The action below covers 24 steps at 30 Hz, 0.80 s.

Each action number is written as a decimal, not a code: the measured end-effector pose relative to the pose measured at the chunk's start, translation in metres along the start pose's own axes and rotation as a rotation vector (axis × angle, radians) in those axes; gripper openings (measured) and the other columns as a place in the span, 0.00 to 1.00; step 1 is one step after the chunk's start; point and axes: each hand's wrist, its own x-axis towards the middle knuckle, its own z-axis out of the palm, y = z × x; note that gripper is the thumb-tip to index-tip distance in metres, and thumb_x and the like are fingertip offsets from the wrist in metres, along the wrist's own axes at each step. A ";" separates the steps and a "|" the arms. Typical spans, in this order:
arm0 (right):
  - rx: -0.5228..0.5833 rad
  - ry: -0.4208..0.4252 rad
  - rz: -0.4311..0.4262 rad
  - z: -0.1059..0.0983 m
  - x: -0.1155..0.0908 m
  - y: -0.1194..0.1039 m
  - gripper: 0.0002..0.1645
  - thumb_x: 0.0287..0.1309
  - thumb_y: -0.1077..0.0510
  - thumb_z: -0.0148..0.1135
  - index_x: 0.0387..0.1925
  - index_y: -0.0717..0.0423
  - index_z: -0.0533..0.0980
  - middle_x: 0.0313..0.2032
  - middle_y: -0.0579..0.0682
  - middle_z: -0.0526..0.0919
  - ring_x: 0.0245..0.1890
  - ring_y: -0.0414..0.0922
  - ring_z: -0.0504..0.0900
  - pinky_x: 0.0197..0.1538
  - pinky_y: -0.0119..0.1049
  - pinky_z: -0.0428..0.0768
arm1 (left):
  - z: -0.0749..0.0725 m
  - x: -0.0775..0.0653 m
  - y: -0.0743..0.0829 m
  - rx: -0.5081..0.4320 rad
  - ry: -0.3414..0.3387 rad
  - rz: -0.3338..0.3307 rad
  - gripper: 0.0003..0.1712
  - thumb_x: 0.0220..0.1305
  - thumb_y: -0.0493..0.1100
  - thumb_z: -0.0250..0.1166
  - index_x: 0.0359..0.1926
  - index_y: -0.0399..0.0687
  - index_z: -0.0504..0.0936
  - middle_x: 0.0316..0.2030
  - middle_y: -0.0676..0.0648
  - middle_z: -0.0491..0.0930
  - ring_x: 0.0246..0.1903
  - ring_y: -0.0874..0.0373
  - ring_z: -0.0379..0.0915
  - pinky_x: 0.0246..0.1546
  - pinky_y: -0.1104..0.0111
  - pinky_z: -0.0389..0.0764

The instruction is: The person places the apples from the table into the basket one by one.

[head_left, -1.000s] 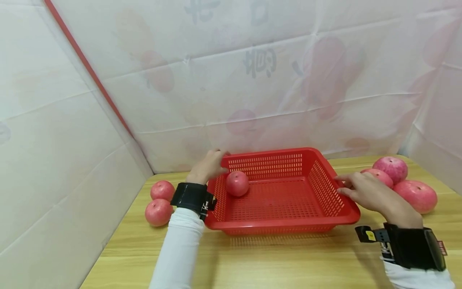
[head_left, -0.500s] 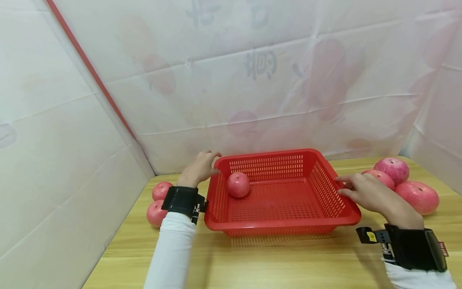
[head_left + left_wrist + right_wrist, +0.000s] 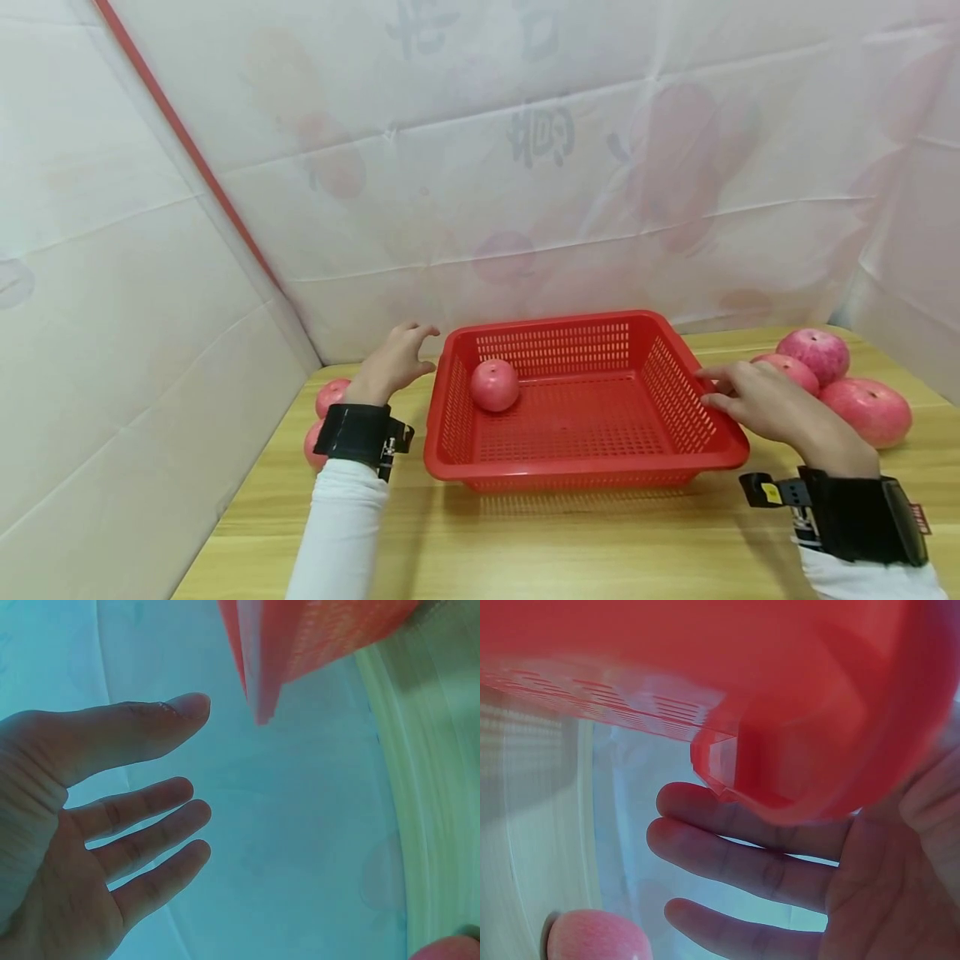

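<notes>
A red plastic basket [image 3: 570,467] with slotted sides stands on the table, with one round pink-red fruit [image 3: 495,385] inside near its left wall. My left hand [image 3: 395,360] is just left of the basket, touching nothing; in the left wrist view its thumb [image 3: 150,731] and fingers are spread apart, short of the red rim. At the basket's right rim, my right hand [image 3: 772,408] holds the edge between thumb and forefinger. The right wrist view has several fingers [image 3: 742,862] stretched under that rim, the thumb mostly hidden.
Two round pink-red fruits [image 3: 331,395] lie left of the basket, partly behind my left wrist. On the right sit a mottled pink fruit [image 3: 813,354], a larger one [image 3: 867,412] and another partly behind my right hand. White printed sheeting [image 3: 480,208] walls the wooden table [image 3: 525,550].
My left hand has let go of the basket's left rim and moved left and slightly down, away from it. The right hand has stayed at the right rim.
</notes>
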 end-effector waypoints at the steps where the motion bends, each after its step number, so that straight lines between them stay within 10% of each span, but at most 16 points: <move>1: 0.003 -0.002 0.000 0.000 0.000 0.000 0.21 0.51 0.64 0.60 0.47 0.73 0.72 0.27 0.56 0.82 0.22 0.39 0.76 0.25 0.36 0.78 | 0.000 -0.001 -0.001 0.003 0.004 0.005 0.27 0.49 0.37 0.67 0.53 0.45 0.73 0.48 0.38 0.71 0.46 0.47 0.66 0.43 0.53 0.76; 24: -0.005 0.019 -0.017 0.000 -0.001 0.000 0.20 0.51 0.64 0.60 0.46 0.71 0.73 0.27 0.55 0.82 0.23 0.39 0.76 0.27 0.39 0.80 | 0.003 -0.021 -0.029 -0.019 0.037 0.008 0.27 0.50 0.35 0.66 0.53 0.40 0.71 0.50 0.35 0.71 0.47 0.43 0.66 0.45 0.51 0.74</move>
